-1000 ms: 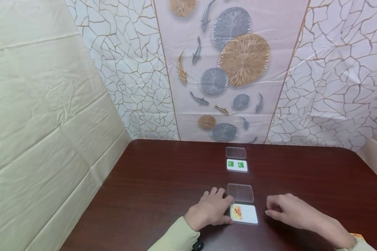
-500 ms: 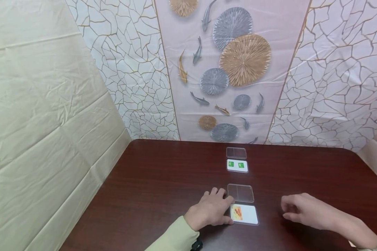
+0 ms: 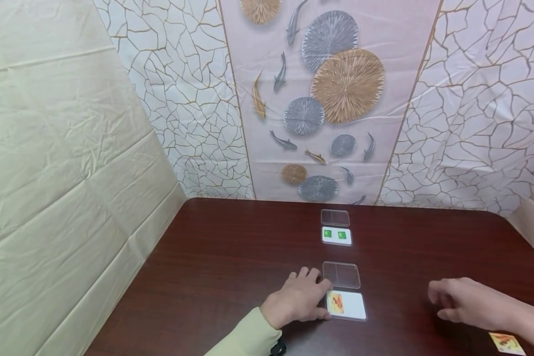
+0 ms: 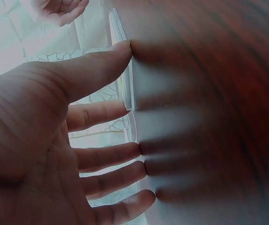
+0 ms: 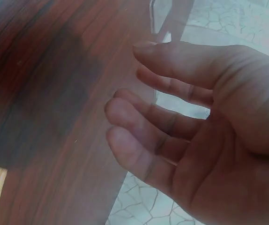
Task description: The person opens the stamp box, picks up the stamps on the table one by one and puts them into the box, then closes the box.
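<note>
A shallow clear case (image 3: pixel 354 306) lies on the table with a white card inside, an orange and yellow picture square (image 3: pixel 336 302) on the card's left half. My left hand (image 3: pixel 297 297) rests beside it, thumb and index fingertips touching its left edge, the other fingertips on the tabletop. In the left wrist view those fingers (image 4: pixel 108 154) are spread and fairly straight. My right hand (image 3: pixel 465 302) hovers at the right with loosely bent fingers and holds nothing. A similar picture square (image 3: pixel 507 343) lies below the right wrist, partly cut off in the right wrist view.
Behind the case lies its clear lid (image 3: pixel 340 275). Farther back sit another case (image 3: pixel 336 236) with two green squares on its card, and a second clear lid (image 3: pixel 335 217). Patterned cloth (image 3: pixel 302 163) hangs along the back edge of the dark table (image 3: pixel 231 247).
My right hand has moved right, away from the case, toward the loose picture square. My left hand has stayed at the case's left edge.
</note>
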The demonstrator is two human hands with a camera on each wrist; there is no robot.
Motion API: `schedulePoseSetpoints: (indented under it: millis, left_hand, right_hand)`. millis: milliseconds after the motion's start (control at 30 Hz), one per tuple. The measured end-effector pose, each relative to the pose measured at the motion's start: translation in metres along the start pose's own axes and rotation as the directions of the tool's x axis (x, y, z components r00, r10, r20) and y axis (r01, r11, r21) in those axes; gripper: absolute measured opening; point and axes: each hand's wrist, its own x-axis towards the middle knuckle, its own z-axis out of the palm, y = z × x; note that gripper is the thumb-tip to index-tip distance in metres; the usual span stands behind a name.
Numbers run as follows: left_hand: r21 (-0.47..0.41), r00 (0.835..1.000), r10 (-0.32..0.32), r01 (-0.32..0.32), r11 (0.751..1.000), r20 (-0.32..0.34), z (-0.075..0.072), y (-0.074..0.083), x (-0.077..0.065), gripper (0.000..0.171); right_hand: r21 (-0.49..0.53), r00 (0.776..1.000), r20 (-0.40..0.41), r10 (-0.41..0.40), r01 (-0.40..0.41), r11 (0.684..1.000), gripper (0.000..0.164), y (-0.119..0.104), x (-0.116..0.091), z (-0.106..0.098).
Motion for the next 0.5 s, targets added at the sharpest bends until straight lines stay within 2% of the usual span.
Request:
schedulePoseSetpoints:
  millis: [167, 267, 367, 500]
  left_hand:
    - [0.003, 1.0, 0.007, -0.007, 1.0, 0.001, 0.0, 0.0, 0.001, 0.057]
    - [0.005, 1.0, 0.011, -0.011, 1.0, 0.002, -0.001, 0.001, 0.002, 0.057]
    - [0.007, 1.0, 0.009, -0.01, 1.0, 0.008, -0.002, 0.001, 0.002, 0.057]
    - [0.011, 1.0, 0.009, -0.009, 1.0, 0.008, -0.002, 0.002, 0.003, 0.057]
  right_hand:
    - [0.037, 0.989, 0.11, 0.097, -0.101, 0.994, 0.022, 0.013, -0.008, 0.0]
    - [0.069, 0.97, 0.181, 0.165, -0.18, 0.981, 0.02, 0.02, -0.012, -0.001]
    - [0.066, 0.962, 0.196, 0.192, -0.208, 0.976, 0.022, 0.025, -0.019, 0.0]
    - [0.025, 0.921, 0.228, 0.316, -0.33, 0.944, 0.026, 0.03, -0.025, 0.003]
